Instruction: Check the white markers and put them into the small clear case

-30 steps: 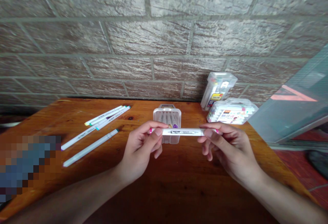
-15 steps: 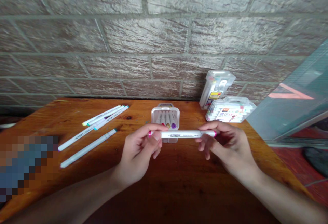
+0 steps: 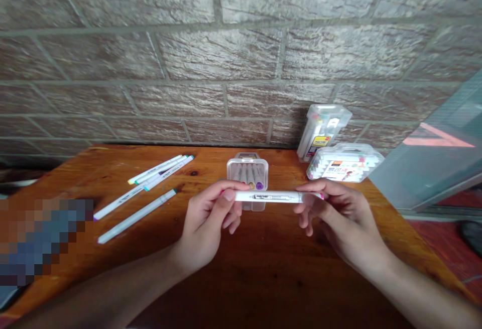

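Note:
A white marker (image 3: 269, 197) with pink ends is held level above the table, its printed label facing me. My left hand (image 3: 211, 213) pinches its left end between thumb and fingers. At the other end, my right hand (image 3: 335, 213) has thumb and forefinger closed on the barrel, its lower fingers curled below. Just behind the marker lies an open clear plastic case (image 3: 266, 168) with several markers (image 3: 254, 173) in it, showing red, yellowish and purple ends. The held marker and my left fingers hide part of the case.
Several loose white markers (image 3: 139, 196) lie on the wooden table (image 3: 211, 166) at left. Back right, a clear marker box (image 3: 324, 130) stands upright beside a handled clear case (image 3: 344, 163) of markers. A stone-block wall (image 3: 233, 58) rises behind; a pixelated patch covers the left edge.
The view has shifted slightly, so everything sits a little farther right. My right thumb has come down onto the marker's right end. My left hand keeps its pinch.

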`<state>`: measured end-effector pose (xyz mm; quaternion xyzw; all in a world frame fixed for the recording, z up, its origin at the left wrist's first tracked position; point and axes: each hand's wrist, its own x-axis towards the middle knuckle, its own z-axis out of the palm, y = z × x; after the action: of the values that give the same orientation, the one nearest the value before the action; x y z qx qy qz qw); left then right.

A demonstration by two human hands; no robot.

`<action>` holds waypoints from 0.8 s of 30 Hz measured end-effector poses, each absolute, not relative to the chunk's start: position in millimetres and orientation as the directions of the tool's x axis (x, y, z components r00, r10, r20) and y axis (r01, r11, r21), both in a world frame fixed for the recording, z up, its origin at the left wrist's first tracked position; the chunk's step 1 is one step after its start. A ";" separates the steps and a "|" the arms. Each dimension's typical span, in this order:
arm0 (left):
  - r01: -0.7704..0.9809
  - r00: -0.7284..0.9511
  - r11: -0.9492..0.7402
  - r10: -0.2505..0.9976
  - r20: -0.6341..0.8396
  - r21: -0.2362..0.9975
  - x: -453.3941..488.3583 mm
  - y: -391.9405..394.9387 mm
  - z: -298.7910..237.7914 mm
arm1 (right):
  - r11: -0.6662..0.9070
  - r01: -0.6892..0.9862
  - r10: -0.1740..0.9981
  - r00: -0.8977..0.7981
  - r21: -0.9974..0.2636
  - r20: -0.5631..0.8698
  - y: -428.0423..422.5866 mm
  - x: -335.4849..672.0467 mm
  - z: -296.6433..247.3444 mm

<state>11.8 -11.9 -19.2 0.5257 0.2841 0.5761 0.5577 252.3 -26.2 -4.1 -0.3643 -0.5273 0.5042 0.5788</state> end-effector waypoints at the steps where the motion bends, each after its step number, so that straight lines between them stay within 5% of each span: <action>1: -0.368 0.174 -0.198 0.945 0.277 0.908 12.5 -11.8 -18.2 | 0.214 -0.219 0.969 -0.074 -0.952 0.235 -26.3 253.3 -4.8; 24: -0.506 0.124 -0.142 0.964 0.234 0.851 13.3 -9.4 -15.1 | 0.095 -0.431 0.986 -0.085 -0.897 0.146 -26.5 248.3 2.1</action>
<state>13.3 -9.4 -15.1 0.4460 0.2569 0.6099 0.6026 248.3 -26.5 2.1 -0.3173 -0.4370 0.5930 0.5972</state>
